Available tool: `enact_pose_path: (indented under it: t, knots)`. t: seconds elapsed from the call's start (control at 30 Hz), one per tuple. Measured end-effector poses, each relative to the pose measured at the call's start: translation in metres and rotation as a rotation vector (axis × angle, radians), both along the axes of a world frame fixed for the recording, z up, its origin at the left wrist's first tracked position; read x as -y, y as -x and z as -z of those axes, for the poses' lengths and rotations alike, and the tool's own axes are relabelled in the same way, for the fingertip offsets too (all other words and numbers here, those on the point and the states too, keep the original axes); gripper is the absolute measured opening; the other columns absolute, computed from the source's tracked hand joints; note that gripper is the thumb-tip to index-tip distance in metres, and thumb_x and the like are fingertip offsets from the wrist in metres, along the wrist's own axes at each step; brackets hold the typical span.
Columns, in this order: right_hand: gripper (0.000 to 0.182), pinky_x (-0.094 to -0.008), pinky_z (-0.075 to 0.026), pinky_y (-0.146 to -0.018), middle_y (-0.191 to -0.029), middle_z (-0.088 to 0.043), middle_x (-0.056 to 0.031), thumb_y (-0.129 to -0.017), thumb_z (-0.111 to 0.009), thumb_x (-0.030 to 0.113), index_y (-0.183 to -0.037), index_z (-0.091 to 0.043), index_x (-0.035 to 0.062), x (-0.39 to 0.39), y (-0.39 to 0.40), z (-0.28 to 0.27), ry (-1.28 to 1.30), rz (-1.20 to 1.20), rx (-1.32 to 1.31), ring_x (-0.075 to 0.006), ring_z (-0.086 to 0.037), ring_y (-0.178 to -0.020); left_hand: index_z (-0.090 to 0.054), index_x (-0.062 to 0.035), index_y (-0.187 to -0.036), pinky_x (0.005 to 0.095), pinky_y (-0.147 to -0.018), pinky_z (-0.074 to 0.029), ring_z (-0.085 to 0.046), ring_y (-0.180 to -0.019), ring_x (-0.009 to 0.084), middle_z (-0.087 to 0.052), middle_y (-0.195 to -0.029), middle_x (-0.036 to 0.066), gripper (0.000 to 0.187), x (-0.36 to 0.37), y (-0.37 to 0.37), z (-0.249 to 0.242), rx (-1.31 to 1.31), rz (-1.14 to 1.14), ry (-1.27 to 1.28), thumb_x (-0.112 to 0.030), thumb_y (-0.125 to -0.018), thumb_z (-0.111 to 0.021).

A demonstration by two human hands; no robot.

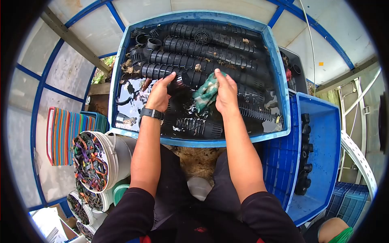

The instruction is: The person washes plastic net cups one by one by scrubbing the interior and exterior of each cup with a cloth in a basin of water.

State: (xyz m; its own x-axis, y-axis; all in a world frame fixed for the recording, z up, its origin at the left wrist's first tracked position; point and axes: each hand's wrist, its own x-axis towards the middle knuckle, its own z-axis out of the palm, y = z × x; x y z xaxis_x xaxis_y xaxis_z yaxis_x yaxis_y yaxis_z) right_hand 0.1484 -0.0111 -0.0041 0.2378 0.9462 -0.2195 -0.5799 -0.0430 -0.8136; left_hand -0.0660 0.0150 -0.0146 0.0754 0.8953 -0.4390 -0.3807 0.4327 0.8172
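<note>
White walls (60,62) ring a blue tub (182,142). Many black tubes (174,58) lie there, some black bits (304,152) in a bin (324,117). Right hand (227,94) pinches a green rag (205,92) above the tub; left hand's (159,96) fingers, can't tell.

**Pale blue tub (182,142), black pipes (174,58)**

On my feed, the cloth (206,94) shows mottled green and off-white. I see a black watch (152,114), dark sleeves (131,210), a white bucket (122,156), a bright blue bin (322,139) and a stack (67,137) striped orange, red, blue and green.
</note>
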Motion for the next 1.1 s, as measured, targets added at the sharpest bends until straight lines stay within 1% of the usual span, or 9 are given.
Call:
enact_pose_path:
  t: [0.23,0.33,0.37,0.43,0.47,0.7,0.83,0.93,1.1]
  knots:
    - [0.020,-0.0233,-0.046,-0.072,-0.093,-0.066,0.0002,-0.088,-0.067,0.005,-0.108,-0.066,-0.0010,0.002,0.001,0.007,-0.151,0.036,0.603,-0.0050,-0.056,-0.080,-0.062,-0.0071,-0.109,0.0374,-0.090,-0.050,-0.067,-0.096,0.0159,-0.070,-0.102,0.004,0.024,0.002,-0.004,-0.004,0.202,0.119,-0.124,-0.021,-0.092,-0.072]
    - [0.018,-0.0307,-0.049,-0.065,-0.073,-0.068,-0.0057,-0.080,-0.073,0.012,-0.092,-0.070,-0.0018,0.009,0.014,0.002,-0.191,-0.132,0.651,-0.0104,-0.059,-0.065,-0.064,-0.0077,-0.104,0.0371,-0.088,-0.050,-0.068,-0.092,0.0157,-0.071,-0.098,0.003,0.019,0.005,-0.007,-0.011,0.204,0.101,-0.138,-0.021,-0.093,-0.071]
    - [0.021,-0.0341,-0.050,-0.067,-0.076,-0.068,-0.0124,-0.078,-0.075,0.014,-0.090,-0.070,-0.0030,0.012,0.015,-0.001,-0.195,-0.165,0.806,-0.0198,-0.065,-0.066,-0.064,-0.0082,-0.101,0.0371,-0.088,-0.050,-0.068,-0.090,0.0157,-0.070,-0.096,0.002,0.016,0.006,-0.007,-0.013,0.207,0.089,-0.124,-0.021,-0.093,-0.071]
    - [0.021,-0.0304,-0.049,-0.067,-0.079,-0.068,-0.0084,-0.079,-0.076,0.013,-0.088,-0.070,-0.0047,0.018,0.020,-0.008,-0.361,-0.103,1.067,-0.0172,-0.066,-0.071,-0.064,-0.0087,-0.101,0.0369,-0.087,-0.051,-0.068,-0.090,0.0158,-0.070,-0.095,0.002,0.016,0.004,-0.004,-0.008,0.200,0.082,-0.118,-0.021,-0.093,-0.071]
    - [0.022,-0.0342,-0.049,-0.066,-0.078,-0.065,-0.0146,-0.078,-0.077,0.013,-0.087,-0.069,-0.0061,0.020,0.024,-0.009,-0.366,-0.090,1.103,-0.0281,-0.067,-0.070,-0.064,-0.0091,-0.100,0.0367,-0.086,-0.051,-0.069,-0.089,0.0158,-0.070,-0.094,0.002,0.015,0.003,-0.003,-0.006,0.192,0.078,-0.112,-0.021,-0.093,-0.071]
    - [0.020,-0.0377,-0.047,-0.062,-0.077,-0.063,-0.0164,-0.081,-0.074,0.011,-0.089,-0.068,-0.0056,0.020,0.031,-0.005,-0.516,0.017,1.205,-0.0322,-0.063,-0.066,-0.064,-0.0095,-0.100,0.0348,-0.080,-0.052,-0.069,-0.084,0.0154,-0.070,-0.093,0.002,0.015,0.008,-0.006,-0.012,0.142,0.052,-0.098,-0.021,-0.093,-0.070]
    - [0.020,-0.0431,-0.049,-0.067,-0.083,-0.063,-0.0176,-0.083,-0.070,0.014,-0.091,-0.065,-0.0040,0.022,0.031,-0.008,-0.398,-0.124,1.165,-0.0382,-0.063,-0.074,-0.063,-0.0096,-0.101,0.0347,-0.081,-0.051,-0.068,-0.085,0.0140,-0.070,-0.093,0.001,0.017,0.012,-0.007,-0.020,0.075,0.046,-0.122,-0.021,-0.092,-0.071]
    - [0.015,-0.0338,-0.045,-0.059,-0.076,-0.062,-0.0111,-0.089,-0.065,0.013,-0.090,-0.062,-0.0019,0.013,0.029,0.005,-0.394,-0.145,1.181,-0.0204,-0.058,-0.061,-0.063,-0.0096,-0.103,0.0348,-0.084,-0.050,-0.068,-0.087,0.0134,-0.069,-0.093,0.000,0.020,0.010,-0.010,-0.015,0.051,0.025,-0.136,-0.022,-0.091,-0.072]
    - [0.014,-0.0257,-0.047,-0.073,-0.088,-0.064,0.0007,-0.097,-0.053,0.017,-0.095,-0.062,0.0061,0.003,0.019,0.007,-0.115,-0.207,0.201,-0.0086,-0.059,-0.078,-0.065,-0.0102,-0.102,0.0329,-0.087,-0.047,-0.067,-0.090,0.0122,-0.070,-0.094,-0.001,0.022,0.008,-0.004,-0.012,-0.004,0.061,-0.120,-0.025,-0.089,-0.075]
